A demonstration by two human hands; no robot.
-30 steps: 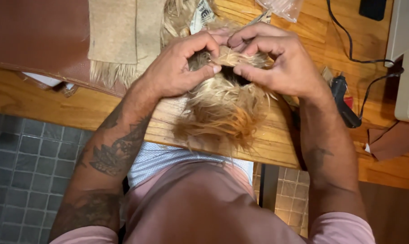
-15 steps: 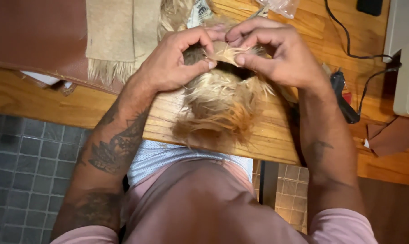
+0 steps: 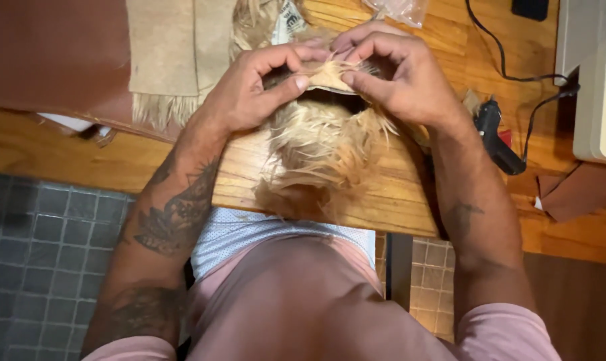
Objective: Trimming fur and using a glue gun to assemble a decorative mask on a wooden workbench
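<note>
Above the near edge of the orange-brown wooden table [image 3: 396, 200], both hands meet, knuckles up, forearms angled inward from the torso. The left hand [image 3: 249, 93] is curled nearly closed, thumb and forefinger pinching the top band of a shaggy tuft of pale blond fibres with a tan backing strip [image 3: 320, 144]. The right hand [image 3: 400, 80] is curled likewise and grips the same band from the other side, thumb tips almost touching. Tuft hangs from the band; loose ends spread over the table edge.

Left of the hands: a beige felt-like sheet with a fringed lower edge [image 3: 176, 47], lying on a brown leather piece [image 3: 49, 53]. Right: a black glue gun [image 3: 493, 134] just beside the right wrist, its black cord [image 3: 517, 60] running back. Bare wood between tuft and table edge.
</note>
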